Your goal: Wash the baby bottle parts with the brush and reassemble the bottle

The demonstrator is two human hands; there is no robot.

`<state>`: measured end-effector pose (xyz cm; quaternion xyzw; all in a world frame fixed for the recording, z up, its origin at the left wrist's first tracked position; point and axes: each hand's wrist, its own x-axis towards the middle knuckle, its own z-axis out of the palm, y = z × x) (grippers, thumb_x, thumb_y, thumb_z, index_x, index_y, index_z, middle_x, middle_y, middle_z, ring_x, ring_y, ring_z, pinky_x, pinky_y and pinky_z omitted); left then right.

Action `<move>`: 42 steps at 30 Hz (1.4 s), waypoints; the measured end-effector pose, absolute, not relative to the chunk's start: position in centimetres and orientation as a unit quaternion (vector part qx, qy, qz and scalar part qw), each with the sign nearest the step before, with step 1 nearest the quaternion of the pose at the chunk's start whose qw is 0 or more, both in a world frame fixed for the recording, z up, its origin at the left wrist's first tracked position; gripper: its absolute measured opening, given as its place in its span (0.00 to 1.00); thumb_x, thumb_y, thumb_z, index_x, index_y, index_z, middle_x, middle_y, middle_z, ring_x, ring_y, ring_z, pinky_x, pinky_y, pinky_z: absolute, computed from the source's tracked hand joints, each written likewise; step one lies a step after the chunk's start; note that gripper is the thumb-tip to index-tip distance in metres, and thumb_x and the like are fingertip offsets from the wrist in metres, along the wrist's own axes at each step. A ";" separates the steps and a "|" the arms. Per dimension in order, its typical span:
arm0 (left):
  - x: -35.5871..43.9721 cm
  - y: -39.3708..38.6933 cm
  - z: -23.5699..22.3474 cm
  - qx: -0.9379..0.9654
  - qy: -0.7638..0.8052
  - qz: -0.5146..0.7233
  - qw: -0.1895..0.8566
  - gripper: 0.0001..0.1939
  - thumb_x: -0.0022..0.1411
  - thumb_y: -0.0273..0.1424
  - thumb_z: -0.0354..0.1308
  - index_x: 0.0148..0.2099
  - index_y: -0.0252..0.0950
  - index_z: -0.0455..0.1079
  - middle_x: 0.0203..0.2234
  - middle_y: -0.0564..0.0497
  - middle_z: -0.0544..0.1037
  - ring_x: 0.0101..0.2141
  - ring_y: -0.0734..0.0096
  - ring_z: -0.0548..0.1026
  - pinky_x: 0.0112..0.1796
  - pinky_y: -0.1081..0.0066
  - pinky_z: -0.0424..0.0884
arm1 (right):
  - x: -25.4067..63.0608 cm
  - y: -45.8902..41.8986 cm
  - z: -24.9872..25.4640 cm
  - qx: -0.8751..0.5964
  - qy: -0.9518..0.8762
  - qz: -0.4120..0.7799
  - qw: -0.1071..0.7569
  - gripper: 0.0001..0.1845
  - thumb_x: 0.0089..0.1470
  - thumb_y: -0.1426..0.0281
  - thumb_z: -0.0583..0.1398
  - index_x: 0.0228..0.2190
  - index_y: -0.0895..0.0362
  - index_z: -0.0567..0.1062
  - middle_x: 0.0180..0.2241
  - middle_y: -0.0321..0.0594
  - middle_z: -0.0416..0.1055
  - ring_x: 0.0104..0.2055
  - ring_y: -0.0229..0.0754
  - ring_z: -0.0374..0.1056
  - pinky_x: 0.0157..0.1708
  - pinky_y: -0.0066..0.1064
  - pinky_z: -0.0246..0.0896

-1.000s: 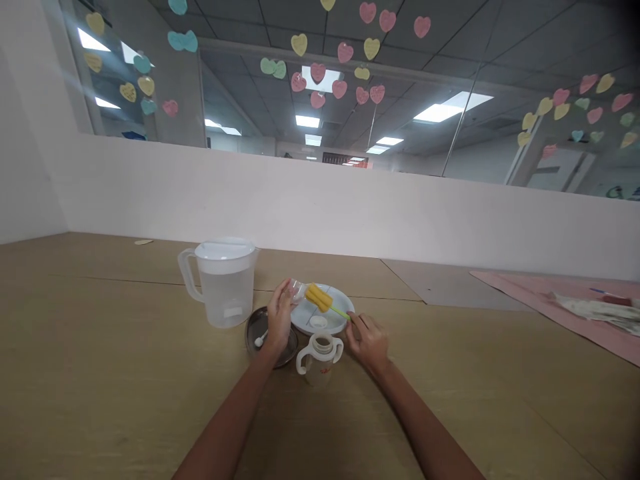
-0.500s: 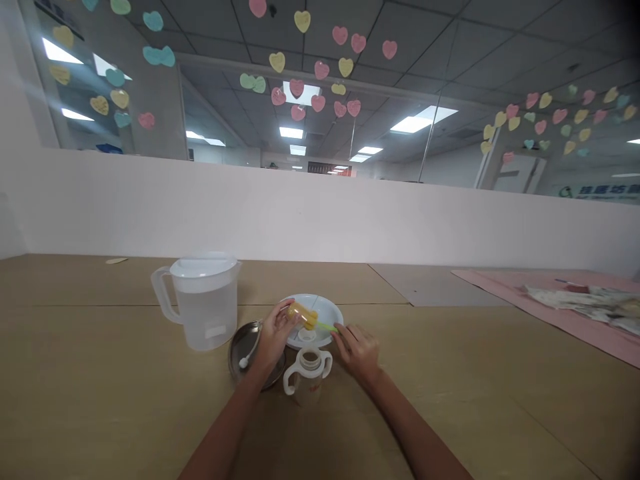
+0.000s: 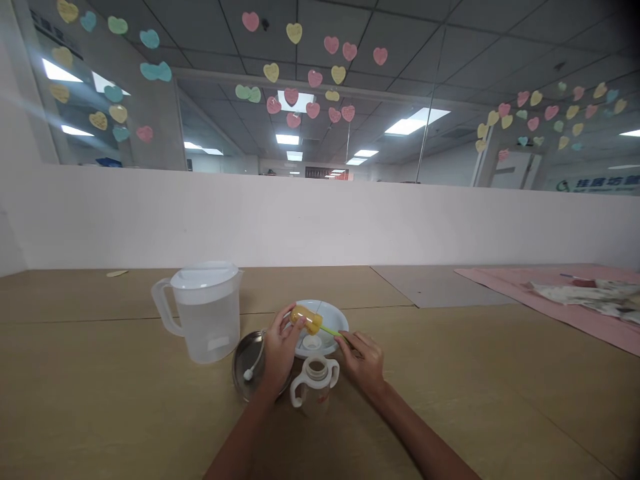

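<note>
My left hand (image 3: pixel 281 347) is closed around an amber, see-through bottle top (image 3: pixel 306 319), holding it tilted over a white bowl (image 3: pixel 336 319). Between the fingertips of my right hand (image 3: pixel 364 360) is a thin green stick (image 3: pixel 330 331). Its far end meets the open end of the bottle top; whether a brush head is inside cannot be made out. Below the hands stands a clear baby bottle (image 3: pixel 316 400) with a white two-handled collar and an open mouth. A small white ring-shaped part (image 3: pixel 312 342) lies in the bowl.
A lidded clear pitcher (image 3: pixel 207 320) of water stands at the left. Beside my left forearm, a metal dish (image 3: pixel 243 380) holds a white tube with a weighted end (image 3: pixel 249 375). A pink cloth (image 3: pixel 500 283) with papers lies far right; a white wall (image 3: pixel 320 223) rises behind the table.
The bottle top has turned slightly within my left hand, with the thumb now across it. The green stick stays at its open end. The view has shifted a little.
</note>
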<state>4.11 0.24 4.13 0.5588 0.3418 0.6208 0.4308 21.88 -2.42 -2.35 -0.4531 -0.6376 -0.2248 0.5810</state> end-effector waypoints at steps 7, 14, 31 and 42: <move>4.3 0.0 3.9 0.576 0.334 0.633 0.394 0.21 0.51 0.38 0.60 0.47 0.36 0.67 0.45 0.44 0.74 0.45 0.62 0.72 0.42 0.67 0.72 | 22.0 -2.0 -2.5 -0.489 -0.638 -0.133 0.580 0.12 0.54 0.64 0.57 0.31 0.57 0.78 0.25 0.40 0.74 0.26 0.37 0.69 0.28 0.26 0.63; 4.2 0.1 3.3 0.576 0.306 0.646 0.395 0.20 0.50 0.36 0.61 0.46 0.37 0.69 0.45 0.45 0.73 0.45 0.63 0.72 0.43 0.67 0.72 | 21.8 -2.4 -2.5 -0.442 -0.694 -0.182 0.538 0.11 0.55 0.67 0.56 0.29 0.59 0.78 0.21 0.39 0.72 0.21 0.34 0.66 0.24 0.25 0.60; 4.4 -0.1 3.6 0.530 0.289 0.625 0.495 0.25 0.48 0.36 0.63 0.49 0.35 0.67 0.47 0.41 0.73 0.47 0.60 0.71 0.44 0.66 0.71 | 21.7 -2.3 -2.7 -0.459 -0.646 -0.182 0.582 0.12 0.56 0.67 0.56 0.32 0.59 0.78 0.23 0.42 0.73 0.22 0.35 0.66 0.24 0.25 0.61; 4.5 -0.2 3.7 0.551 0.292 0.639 0.451 0.22 0.47 0.36 0.63 0.46 0.36 0.68 0.44 0.44 0.74 0.45 0.61 0.73 0.43 0.65 0.72 | 21.8 -2.7 -2.0 -0.461 -0.699 -0.218 0.502 0.15 0.58 0.67 0.53 0.29 0.58 0.77 0.18 0.38 0.69 0.20 0.33 0.64 0.22 0.23 0.56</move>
